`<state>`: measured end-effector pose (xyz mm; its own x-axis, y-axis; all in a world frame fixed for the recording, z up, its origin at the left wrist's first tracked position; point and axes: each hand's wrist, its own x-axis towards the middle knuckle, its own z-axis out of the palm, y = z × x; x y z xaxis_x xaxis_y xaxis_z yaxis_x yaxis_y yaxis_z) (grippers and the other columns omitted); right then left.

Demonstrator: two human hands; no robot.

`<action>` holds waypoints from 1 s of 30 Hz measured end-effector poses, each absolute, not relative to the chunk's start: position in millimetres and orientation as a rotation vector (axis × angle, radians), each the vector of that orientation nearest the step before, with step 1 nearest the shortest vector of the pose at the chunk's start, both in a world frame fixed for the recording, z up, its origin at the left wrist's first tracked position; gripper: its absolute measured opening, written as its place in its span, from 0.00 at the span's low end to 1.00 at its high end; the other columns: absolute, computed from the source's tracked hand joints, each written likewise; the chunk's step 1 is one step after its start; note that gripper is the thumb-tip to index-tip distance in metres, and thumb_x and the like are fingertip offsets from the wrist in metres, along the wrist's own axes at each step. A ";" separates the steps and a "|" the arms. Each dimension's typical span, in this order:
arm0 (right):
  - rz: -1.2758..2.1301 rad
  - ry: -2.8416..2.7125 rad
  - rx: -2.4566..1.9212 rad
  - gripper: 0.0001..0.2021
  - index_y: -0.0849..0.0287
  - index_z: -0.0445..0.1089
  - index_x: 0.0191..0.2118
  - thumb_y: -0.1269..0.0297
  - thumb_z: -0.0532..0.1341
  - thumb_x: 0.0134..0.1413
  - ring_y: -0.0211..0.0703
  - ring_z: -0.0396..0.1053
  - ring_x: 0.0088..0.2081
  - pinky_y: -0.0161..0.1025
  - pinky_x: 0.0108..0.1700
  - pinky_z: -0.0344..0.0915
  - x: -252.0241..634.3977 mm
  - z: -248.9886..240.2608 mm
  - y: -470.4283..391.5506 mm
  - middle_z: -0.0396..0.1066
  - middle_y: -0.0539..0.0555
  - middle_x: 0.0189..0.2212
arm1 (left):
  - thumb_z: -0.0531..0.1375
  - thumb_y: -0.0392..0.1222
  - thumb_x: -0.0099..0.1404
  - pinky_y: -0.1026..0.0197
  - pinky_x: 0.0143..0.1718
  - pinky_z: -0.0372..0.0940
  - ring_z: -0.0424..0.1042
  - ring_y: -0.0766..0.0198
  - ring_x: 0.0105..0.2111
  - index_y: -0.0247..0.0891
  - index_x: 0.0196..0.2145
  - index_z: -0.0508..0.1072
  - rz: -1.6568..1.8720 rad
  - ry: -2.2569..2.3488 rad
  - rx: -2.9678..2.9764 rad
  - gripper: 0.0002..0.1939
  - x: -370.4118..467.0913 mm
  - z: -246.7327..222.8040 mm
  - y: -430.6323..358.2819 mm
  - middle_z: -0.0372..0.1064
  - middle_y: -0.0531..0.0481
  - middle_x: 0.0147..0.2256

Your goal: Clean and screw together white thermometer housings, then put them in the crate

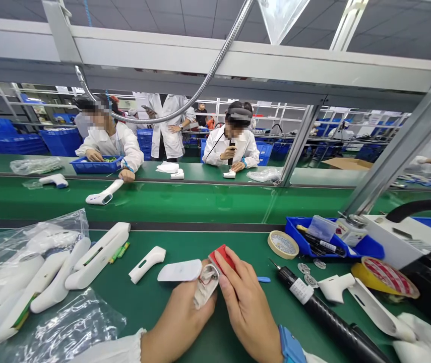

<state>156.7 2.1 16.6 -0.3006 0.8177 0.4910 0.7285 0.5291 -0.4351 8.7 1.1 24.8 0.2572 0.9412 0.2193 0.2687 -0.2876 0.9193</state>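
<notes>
My left hand (pixel 183 317) is closed round a white plastic housing (pixel 204 292), whose hollow end faces up between my hands. My right hand (pixel 247 302) grips a small red block (pixel 225 256) and presses it near the rim of that housing; its exact kind I cannot make out. Just left of my hands lies a flat white oval cover (pixel 179 270). A bent white shell (pixel 147 263) with a slot rests farther left. Part of a blue stick (pixel 263 279) shows beyond my right hand.
White shells (pixel 98 257) and clear bags (pixel 75 322) crowd the left. On the right are a black electric screwdriver (pixel 313 302), tape roll (pixel 283 244), metal discs (pixel 311 280), blue tray (pixel 298 232) and yellow tape (pixel 385 277). Co-workers (pixel 232 146) sit across the green conveyor (pixel 200 199).
</notes>
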 end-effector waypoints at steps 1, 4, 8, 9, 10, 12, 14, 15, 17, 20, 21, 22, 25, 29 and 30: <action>0.156 -2.087 -1.245 0.20 0.49 0.53 0.58 0.65 0.47 0.60 0.46 0.55 0.56 0.45 0.51 0.62 156.3 16.2 2.1 0.55 0.52 0.57 | 0.52 0.39 0.61 0.59 0.49 0.58 0.64 0.56 0.46 0.40 0.49 0.64 1.060 1.116 1.727 0.17 8.3 24.6 1.4 0.64 0.46 0.48; 0.096 -2.080 -1.205 0.20 0.51 0.54 0.58 0.65 0.48 0.60 0.47 0.58 0.54 0.44 0.49 0.64 154.9 13.9 2.3 0.56 0.54 0.57 | 0.52 0.39 0.61 0.58 0.50 0.57 0.62 0.56 0.48 0.40 0.49 0.64 1.126 1.147 1.692 0.17 6.5 23.7 2.4 0.64 0.46 0.49; 0.039 -2.059 -1.176 0.20 0.52 0.56 0.57 0.65 0.48 0.59 0.47 0.61 0.52 0.44 0.47 0.66 154.3 10.7 4.5 0.58 0.55 0.55 | 0.52 0.39 0.62 0.57 0.51 0.56 0.64 0.56 0.46 0.42 0.51 0.62 1.090 1.124 1.742 0.19 6.7 23.2 1.2 0.64 0.45 0.49; 0.034 -2.055 -1.179 0.20 0.51 0.56 0.57 0.65 0.48 0.59 0.47 0.61 0.52 0.44 0.47 0.67 154.3 10.0 5.0 0.59 0.55 0.55 | 0.52 0.39 0.62 0.57 0.50 0.57 0.65 0.56 0.45 0.42 0.51 0.62 1.071 1.109 1.757 0.19 6.9 23.1 0.8 0.65 0.45 0.48; 0.033 -2.058 -1.180 0.20 0.51 0.55 0.57 0.65 0.48 0.59 0.47 0.61 0.52 0.44 0.47 0.66 154.3 9.3 5.3 0.58 0.55 0.55 | 0.52 0.39 0.62 0.57 0.49 0.58 0.65 0.56 0.44 0.41 0.51 0.63 1.070 1.101 1.760 0.19 7.0 22.9 0.6 0.65 0.45 0.47; 0.034 -2.072 -1.179 0.21 0.51 0.54 0.58 0.65 0.48 0.59 0.47 0.60 0.53 0.44 0.48 0.66 154.2 8.1 5.0 0.58 0.55 0.56 | 0.52 0.40 0.62 0.58 0.48 0.59 0.65 0.56 0.44 0.41 0.50 0.63 1.109 1.117 1.739 0.18 6.4 22.4 0.8 0.66 0.45 0.47; 0.036 -2.082 -1.173 0.21 0.52 0.52 0.59 0.65 0.48 0.59 0.47 0.59 0.54 0.44 0.49 0.65 154.0 7.4 4.2 0.58 0.55 0.56 | 0.51 0.40 0.62 0.58 0.50 0.57 0.63 0.56 0.47 0.41 0.51 0.62 1.133 1.140 1.728 0.18 5.6 21.9 1.3 0.64 0.46 0.49; 0.037 -2.079 -1.171 0.21 0.52 0.52 0.59 0.65 0.48 0.59 0.47 0.58 0.54 0.44 0.49 0.65 153.9 7.2 4.0 0.58 0.55 0.56 | 0.51 0.40 0.63 0.58 0.51 0.56 0.62 0.57 0.48 0.41 0.52 0.61 1.123 1.142 1.737 0.19 5.2 21.5 1.4 0.64 0.46 0.50; 0.029 -2.062 -1.163 0.21 0.52 0.53 0.58 0.65 0.48 0.59 0.47 0.58 0.54 0.44 0.49 0.65 154.0 7.3 4.0 0.58 0.55 0.55 | 0.51 0.41 0.63 0.59 0.50 0.57 0.63 0.57 0.48 0.41 0.52 0.61 1.065 1.125 1.773 0.19 4.8 20.8 1.6 0.64 0.46 0.50; 0.027 -2.052 -1.159 0.21 0.51 0.53 0.58 0.65 0.48 0.59 0.47 0.59 0.54 0.43 0.49 0.65 154.3 8.1 4.2 0.57 0.55 0.56 | 0.51 0.41 0.63 0.59 0.50 0.57 0.63 0.57 0.49 0.42 0.52 0.62 1.060 1.130 1.779 0.19 3.7 19.2 2.6 0.64 0.46 0.51; 0.028 -2.053 -1.155 0.21 0.52 0.53 0.58 0.65 0.49 0.59 0.47 0.59 0.54 0.43 0.49 0.65 154.4 8.6 4.2 0.57 0.55 0.56 | 0.51 0.41 0.63 0.59 0.51 0.57 0.62 0.57 0.50 0.42 0.52 0.62 1.083 1.147 1.763 0.19 3.2 18.3 3.1 0.63 0.46 0.51; 0.032 -2.053 -1.154 0.21 0.52 0.54 0.58 0.65 0.49 0.59 0.47 0.60 0.53 0.43 0.49 0.65 154.4 9.2 4.0 0.57 0.55 0.56 | 0.52 0.41 0.63 0.59 0.52 0.56 0.60 0.56 0.51 0.43 0.52 0.62 1.100 1.159 1.748 0.19 2.7 17.3 3.5 0.62 0.46 0.52; 0.054 -2.045 -1.179 0.20 0.52 0.55 0.57 0.65 0.48 0.59 0.46 0.60 0.53 0.43 0.49 0.65 154.1 10.9 3.1 0.57 0.56 0.56 | 0.53 0.42 0.61 0.56 0.53 0.55 0.60 0.54 0.52 0.42 0.52 0.62 1.065 1.145 1.726 0.21 2.4 13.3 4.0 0.63 0.45 0.52; 0.077 -2.058 -1.196 0.21 0.52 0.54 0.58 0.64 0.48 0.59 0.46 0.60 0.53 0.43 0.50 0.65 153.5 10.5 1.9 0.56 0.56 0.57 | 0.55 0.43 0.59 0.52 0.53 0.55 0.61 0.51 0.51 0.41 0.51 0.65 1.069 1.171 1.679 0.20 2.9 10.1 4.8 0.64 0.44 0.50; 0.079 -2.064 -1.190 0.21 0.52 0.53 0.58 0.64 0.48 0.59 0.47 0.60 0.53 0.44 0.49 0.65 153.3 10.1 1.7 0.55 0.57 0.57 | 0.55 0.43 0.59 0.52 0.54 0.55 0.61 0.51 0.51 0.41 0.50 0.65 1.096 1.193 1.665 0.20 3.1 9.8 5.1 0.64 0.45 0.51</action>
